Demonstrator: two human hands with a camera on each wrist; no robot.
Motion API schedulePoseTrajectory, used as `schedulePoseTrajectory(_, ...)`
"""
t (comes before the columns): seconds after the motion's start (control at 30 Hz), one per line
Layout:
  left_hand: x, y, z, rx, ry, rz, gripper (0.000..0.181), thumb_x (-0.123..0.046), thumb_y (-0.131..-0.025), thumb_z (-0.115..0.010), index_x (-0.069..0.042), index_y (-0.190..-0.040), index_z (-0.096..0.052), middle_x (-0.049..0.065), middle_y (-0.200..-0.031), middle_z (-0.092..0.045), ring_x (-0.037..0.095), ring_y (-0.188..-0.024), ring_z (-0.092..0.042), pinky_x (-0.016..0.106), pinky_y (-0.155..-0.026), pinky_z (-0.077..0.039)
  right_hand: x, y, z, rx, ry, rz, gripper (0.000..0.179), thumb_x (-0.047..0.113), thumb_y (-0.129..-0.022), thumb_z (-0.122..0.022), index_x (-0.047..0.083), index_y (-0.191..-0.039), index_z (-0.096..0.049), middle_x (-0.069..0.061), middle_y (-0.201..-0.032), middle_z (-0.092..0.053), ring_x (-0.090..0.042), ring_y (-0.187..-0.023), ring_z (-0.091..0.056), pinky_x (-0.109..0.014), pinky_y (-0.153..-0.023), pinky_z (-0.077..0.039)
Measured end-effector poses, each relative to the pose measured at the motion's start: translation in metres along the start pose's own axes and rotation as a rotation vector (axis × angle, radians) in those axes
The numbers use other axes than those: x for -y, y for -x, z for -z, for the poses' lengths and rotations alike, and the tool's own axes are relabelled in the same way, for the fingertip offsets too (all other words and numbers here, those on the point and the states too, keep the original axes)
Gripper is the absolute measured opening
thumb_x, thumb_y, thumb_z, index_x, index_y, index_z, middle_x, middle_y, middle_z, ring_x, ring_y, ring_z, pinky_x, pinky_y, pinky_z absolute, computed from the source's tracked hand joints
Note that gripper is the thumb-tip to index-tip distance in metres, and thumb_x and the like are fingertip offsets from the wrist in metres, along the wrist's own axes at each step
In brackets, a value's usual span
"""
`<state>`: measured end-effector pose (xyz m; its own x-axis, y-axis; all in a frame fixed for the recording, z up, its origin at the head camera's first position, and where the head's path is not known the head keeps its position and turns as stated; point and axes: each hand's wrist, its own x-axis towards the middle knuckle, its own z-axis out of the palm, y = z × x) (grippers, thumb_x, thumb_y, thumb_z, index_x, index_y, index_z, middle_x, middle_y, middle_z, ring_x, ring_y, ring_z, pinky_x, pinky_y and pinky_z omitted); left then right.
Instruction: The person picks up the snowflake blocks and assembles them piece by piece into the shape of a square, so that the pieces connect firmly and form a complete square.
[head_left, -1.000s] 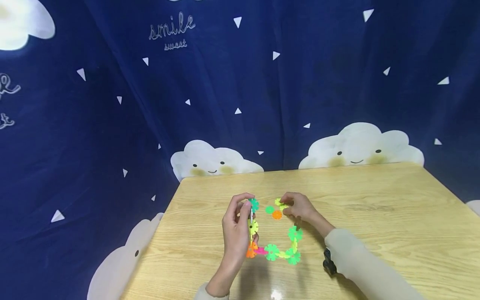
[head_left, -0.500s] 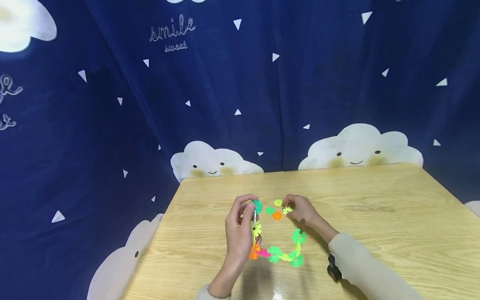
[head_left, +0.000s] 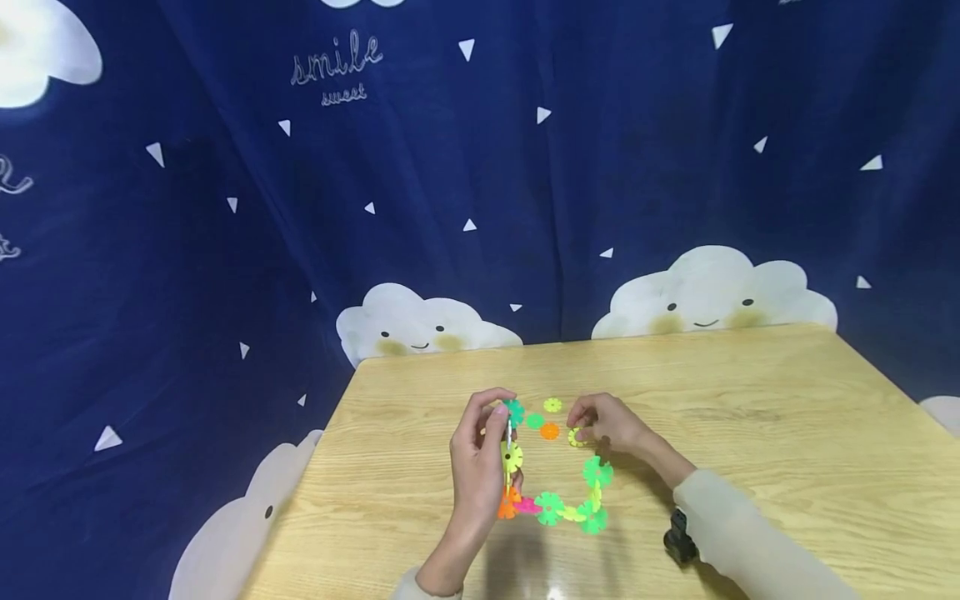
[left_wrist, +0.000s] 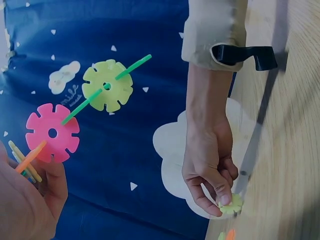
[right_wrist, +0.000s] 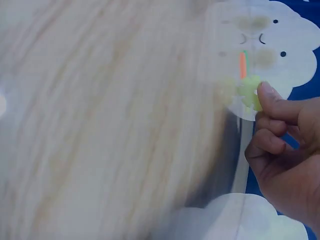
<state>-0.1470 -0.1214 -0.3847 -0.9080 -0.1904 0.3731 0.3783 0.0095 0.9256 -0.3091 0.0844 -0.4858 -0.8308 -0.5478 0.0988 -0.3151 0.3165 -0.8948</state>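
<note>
Blue curtain (head_left: 450, 167) across the back, wooden desk (head_left: 720, 400) in front. Held up above the desk, a U-shaped chain (head_left: 555, 503) of bright linked pieces, and the left hand (head_left: 476, 458) has it, thumb and fingers closed round one side! Opposite, the right hand (head_left: 613, 425), fingers curled well in, thumb and finger nipping a yellow disc (head_left: 576, 438). Is that disc touching the desk? Can't tell. Near it lie an orange disc (head_left: 550, 432), a green disc (head_left: 535, 422) and another yellow one (head_left: 552, 405).

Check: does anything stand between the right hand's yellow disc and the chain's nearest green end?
No: in the head view, nothing visible stands between the yellow disc in the right hand and that green end.
</note>
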Motion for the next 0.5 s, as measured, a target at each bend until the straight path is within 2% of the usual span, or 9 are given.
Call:
schedulePoseTrajectory(0.13,0.001,-0.001,0.000,-0.001,-0.002,-0.003,0.017,-0.021,-0.109,-0.053,-0.025,-0.117,-0.068,0.008,-0.077,-0.050,0.010,-0.044,-0.040,0.031,-0.028,-0.041,0.006,0.005,0.003,0.029,-0.017,-0.007,0.010,-0.008,-0.088,-0.075,-0.008,-0.098,-0.073,-0.016,-0.094,-0.070,-0.017,-0.077,-0.054,-0.019,-0.063,-0.045)
schedulePoseTrajectory(0.27,0.002,-0.001,-0.001,0.002,0.003,0.001,0.017,-0.021,-0.109,-0.053,-0.025,-0.117,-0.068,0.009,-0.077,-0.051,0.010,-0.044,-0.041,0.031,-0.028,-0.041,0.017,0.012,0.006,0.035,-0.053,0.009,0.009,-0.002,-0.096,-0.069,-0.006,-0.102,-0.073,-0.015,-0.101,-0.071,-0.016,-0.081,-0.057,-0.022,-0.067,-0.050)
schedulePoseTrajectory(0.5,0.001,-0.003,0.000,-0.004,0.011,-0.009,0.017,-0.022,-0.110,-0.053,-0.023,-0.117,-0.068,0.011,-0.077,-0.050,0.010,-0.045,-0.041,0.030,-0.028,-0.041,0.058,0.023,0.017,0.054,-0.251,0.075,0.011,0.005,-0.105,-0.059,-0.005,-0.107,-0.057,-0.007,-0.080,-0.051,-0.016,-0.064,-0.046,-0.024,-0.058,-0.042)
